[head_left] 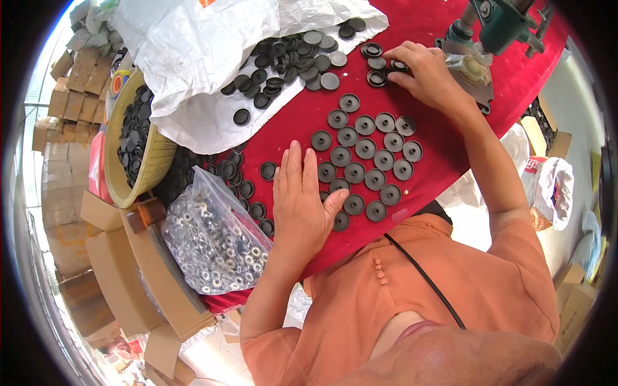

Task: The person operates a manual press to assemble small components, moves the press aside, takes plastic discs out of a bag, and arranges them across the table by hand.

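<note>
Black round plastic wheel-like discs (365, 148), each with a raised centre, lie flat in loose rows on the red cloth. My left hand (297, 199) rests at the left edge of these rows, fingers stretched out, its thumb beside the nearest discs. Beyond the rows, my right hand (428, 76) curls its thumb and fingers around a black disc (397, 65). Just left of those fingers sit a few more black discs (371, 49), some of them apparently stacked.
A white sack (193, 83) spills black discs across the far left. Near my left forearm lies a clear bag of small metal bearings (219, 241). Beyond it stand a yellow basket (158, 154) of black parts and an open carton (119, 264). A green metal machine (502, 29) stands far right.
</note>
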`<state>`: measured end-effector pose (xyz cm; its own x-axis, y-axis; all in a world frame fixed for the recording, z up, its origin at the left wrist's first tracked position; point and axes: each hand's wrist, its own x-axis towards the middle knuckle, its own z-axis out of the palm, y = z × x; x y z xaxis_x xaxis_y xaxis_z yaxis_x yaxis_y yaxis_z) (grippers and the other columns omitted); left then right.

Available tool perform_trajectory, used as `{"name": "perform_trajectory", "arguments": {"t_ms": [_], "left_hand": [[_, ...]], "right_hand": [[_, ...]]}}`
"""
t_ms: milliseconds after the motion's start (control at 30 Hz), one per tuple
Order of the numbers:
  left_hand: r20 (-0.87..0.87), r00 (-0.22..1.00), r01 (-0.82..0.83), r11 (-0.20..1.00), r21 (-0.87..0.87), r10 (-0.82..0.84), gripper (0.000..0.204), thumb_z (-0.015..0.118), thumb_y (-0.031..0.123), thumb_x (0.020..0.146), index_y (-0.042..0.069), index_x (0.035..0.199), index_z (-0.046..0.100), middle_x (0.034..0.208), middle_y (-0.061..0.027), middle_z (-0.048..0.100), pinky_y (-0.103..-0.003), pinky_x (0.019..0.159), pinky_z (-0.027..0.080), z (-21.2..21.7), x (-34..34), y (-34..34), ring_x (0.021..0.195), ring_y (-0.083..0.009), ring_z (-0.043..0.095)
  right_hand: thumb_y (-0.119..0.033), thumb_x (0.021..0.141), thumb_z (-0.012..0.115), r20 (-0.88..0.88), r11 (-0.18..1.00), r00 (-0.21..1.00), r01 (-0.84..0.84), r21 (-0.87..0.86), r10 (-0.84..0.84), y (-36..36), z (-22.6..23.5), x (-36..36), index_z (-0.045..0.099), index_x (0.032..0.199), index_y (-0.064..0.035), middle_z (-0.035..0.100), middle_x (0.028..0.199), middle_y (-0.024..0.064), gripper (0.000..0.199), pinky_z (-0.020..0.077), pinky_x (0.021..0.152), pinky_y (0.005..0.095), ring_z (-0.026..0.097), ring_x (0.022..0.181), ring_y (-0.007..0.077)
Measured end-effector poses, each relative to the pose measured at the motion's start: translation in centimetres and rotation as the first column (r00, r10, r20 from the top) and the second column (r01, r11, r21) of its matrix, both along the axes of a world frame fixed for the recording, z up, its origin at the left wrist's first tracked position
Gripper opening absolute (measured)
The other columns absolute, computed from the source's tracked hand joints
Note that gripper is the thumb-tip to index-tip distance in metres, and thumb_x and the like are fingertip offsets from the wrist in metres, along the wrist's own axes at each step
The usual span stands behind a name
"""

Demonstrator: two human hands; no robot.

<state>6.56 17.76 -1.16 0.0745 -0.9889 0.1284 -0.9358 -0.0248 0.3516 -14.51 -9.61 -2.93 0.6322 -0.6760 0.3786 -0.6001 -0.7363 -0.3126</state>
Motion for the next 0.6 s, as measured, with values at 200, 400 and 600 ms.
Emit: {"name": "perform_trajectory", "arguments": {"t_ms": [200,400,600], "left_hand": [[-0.007,1.000,0.019,0.999,-0.026,-0.020,0.081,0.058,0.053,0.099,-0.005,0.151,0.039,0.161,-0.0288,0.031,-0.053,0.118,0.031,0.8,0.0,-1.5,0.145,-0.0467,0.036],[-0.036,0.998,0.044,0.997,-0.069,-0.047,0.078,0.063,0.048,0.098,-0.005,0.150,0.042,0.161,-0.0284,0.032,-0.053,0.117,0.032,0.7,0.0,-2.8,0.144,-0.0466,0.037],[-0.060,0.997,0.036,0.998,-0.053,-0.039,0.077,0.064,0.048,0.097,-0.005,0.149,0.043,0.160,-0.0280,0.033,-0.054,0.117,0.032,0.2,-0.5,-3.7,0.142,-0.0466,0.039]], "right_hand": [[-0.036,0.089,0.074,-0.091,0.995,0.994,0.059,-0.084,-0.067,-1.4,-0.4,3.1,0.076,0.098,-0.0087,0.074,0.093,0.0110,0.029,0.0446,0.089,0.0455,0.069,0.097,0.0313],[-0.037,0.089,0.072,-0.333,0.981,0.928,0.190,0.043,-0.165,-2.3,2.4,5.4,0.077,0.089,-0.0055,0.075,0.088,0.0154,0.032,0.0495,0.081,0.0475,0.072,0.087,0.0344],[-0.024,0.094,0.069,0.151,0.882,0.982,0.027,0.471,-0.111,-1.6,2.4,2.1,0.076,0.102,0.0006,0.072,0.083,0.0094,0.027,0.0527,0.078,0.0332,0.067,0.078,0.0191]]}}
